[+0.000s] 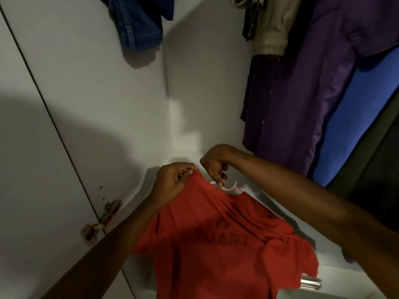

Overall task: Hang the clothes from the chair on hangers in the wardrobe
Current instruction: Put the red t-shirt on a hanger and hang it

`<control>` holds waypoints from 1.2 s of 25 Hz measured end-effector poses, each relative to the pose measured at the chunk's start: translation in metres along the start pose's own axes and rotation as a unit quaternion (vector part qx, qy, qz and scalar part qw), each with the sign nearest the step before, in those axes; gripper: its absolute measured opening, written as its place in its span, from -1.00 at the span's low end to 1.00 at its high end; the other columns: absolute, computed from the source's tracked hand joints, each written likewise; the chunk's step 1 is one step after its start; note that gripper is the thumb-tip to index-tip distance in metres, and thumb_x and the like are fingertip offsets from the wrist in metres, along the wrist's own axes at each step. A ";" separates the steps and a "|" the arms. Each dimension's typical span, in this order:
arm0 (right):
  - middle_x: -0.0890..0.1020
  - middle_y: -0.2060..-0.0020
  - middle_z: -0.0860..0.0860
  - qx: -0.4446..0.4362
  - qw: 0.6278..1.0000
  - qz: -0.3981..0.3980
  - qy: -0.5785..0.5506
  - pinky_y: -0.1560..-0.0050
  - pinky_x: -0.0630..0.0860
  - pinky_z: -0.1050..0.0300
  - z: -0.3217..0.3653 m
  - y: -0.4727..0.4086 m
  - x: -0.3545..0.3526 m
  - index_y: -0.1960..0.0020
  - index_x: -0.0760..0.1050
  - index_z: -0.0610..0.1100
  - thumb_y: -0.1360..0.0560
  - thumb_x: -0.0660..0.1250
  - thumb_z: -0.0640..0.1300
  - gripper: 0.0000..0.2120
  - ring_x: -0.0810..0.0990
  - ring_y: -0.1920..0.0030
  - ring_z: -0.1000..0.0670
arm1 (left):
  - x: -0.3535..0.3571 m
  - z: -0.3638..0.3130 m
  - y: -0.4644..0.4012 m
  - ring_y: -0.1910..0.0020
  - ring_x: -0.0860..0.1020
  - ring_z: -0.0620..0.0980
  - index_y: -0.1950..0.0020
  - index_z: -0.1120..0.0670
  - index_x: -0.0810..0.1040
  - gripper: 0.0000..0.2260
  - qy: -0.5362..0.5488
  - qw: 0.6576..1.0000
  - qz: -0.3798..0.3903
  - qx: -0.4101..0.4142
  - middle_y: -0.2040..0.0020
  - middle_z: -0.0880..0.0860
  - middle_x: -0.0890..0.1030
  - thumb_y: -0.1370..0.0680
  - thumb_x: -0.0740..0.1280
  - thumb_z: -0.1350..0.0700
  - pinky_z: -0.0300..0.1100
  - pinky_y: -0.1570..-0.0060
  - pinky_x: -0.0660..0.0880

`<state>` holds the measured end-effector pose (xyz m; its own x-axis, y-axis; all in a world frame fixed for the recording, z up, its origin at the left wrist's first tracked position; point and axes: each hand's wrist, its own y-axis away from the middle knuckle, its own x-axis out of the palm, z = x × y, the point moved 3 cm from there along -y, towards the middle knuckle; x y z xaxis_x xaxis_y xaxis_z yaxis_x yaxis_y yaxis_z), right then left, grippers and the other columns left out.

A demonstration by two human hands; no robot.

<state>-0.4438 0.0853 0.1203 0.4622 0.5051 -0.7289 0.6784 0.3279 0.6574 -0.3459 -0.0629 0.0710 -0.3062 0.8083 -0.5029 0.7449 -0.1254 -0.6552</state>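
A red T-shirt (218,240) with dark lettering hangs in front of me, inside the open white wardrobe (194,93). My left hand (172,182) pinches the shirt's collar edge at the top left. Just to its right, my right hand (213,165) grips a pink hanger (230,187) that pokes out of the neck opening. Most of the hanger is hidden under the shirt's cloth.
Blue jeans (138,24) hang at the top left. At the right hang a beige garment (272,29), a purple shirt (302,100) and a blue garment (354,117). A door hinge (108,214) sits low on the left wall. A shiny metal handle (309,283) shows below the shirt.
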 end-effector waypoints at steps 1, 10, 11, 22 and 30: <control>0.69 0.42 0.00 0.005 1.000 0.003 0.004 0.43 0.39 0.25 0.003 -0.002 0.004 0.33 0.65 -0.18 -0.35 0.64 -0.19 -0.80 0.51 0.45 0.09 | -0.004 -0.005 0.001 -0.04 0.68 -0.15 -0.08 0.03 0.74 -0.79 0.020 1.000 -0.010 0.000 -0.02 -0.14 0.73 -0.59 0.38 0.28 -0.11 -0.09 0.61; 0.67 0.39 -0.08 -0.069 0.990 -0.107 -0.063 0.41 0.35 0.25 0.006 0.054 -0.026 0.17 0.75 -0.23 -0.22 0.69 -0.18 -0.76 0.44 0.46 0.09 | -0.020 0.007 0.011 0.13 0.63 -0.23 -0.06 -0.05 0.67 -0.68 -0.124 0.973 0.153 -0.119 0.12 -0.12 0.69 -0.49 0.45 -0.24 -0.13 0.04 0.57; 0.68 0.37 -0.10 -0.075 0.987 -0.124 -0.067 0.35 0.40 0.22 0.006 0.061 -0.030 0.20 0.75 -0.18 -0.22 0.68 -0.19 -0.80 0.49 0.41 0.07 | -0.021 0.006 0.006 0.21 0.62 -0.18 0.06 0.02 0.67 -0.60 -0.170 0.959 0.195 -0.117 0.20 -0.06 0.68 -0.49 0.41 -0.32 -0.10 0.11 0.54; 0.74 0.28 -0.04 0.009 0.796 -0.373 -0.478 0.24 0.57 0.13 -0.036 0.118 0.061 0.10 0.71 -0.19 -0.30 0.53 0.39 -0.39 0.68 0.30 0.01 | -0.059 0.004 -0.010 0.28 0.57 -0.05 0.16 0.12 0.75 -0.60 0.074 0.972 0.200 -0.098 0.24 0.19 0.70 -0.37 0.49 -0.23 -0.15 0.20 0.39; 0.74 0.10 -0.23 -0.065 0.700 -0.377 -0.602 0.02 0.60 0.06 -0.018 0.160 0.152 0.00 0.73 -0.30 -0.39 0.60 -0.22 -0.77 0.66 0.15 -0.07 | -0.092 -0.025 -0.007 0.08 0.71 0.19 0.08 0.07 0.78 -0.67 0.087 0.978 0.175 -0.077 0.15 0.16 0.74 -0.34 0.53 -0.15 0.11 -0.01 0.60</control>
<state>-0.2753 0.2293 0.1183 0.1991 -0.8656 -0.4594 0.9677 0.2475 -0.0471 -0.3086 -0.1223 0.1362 0.0790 0.8189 -0.5685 0.8710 -0.3341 -0.3602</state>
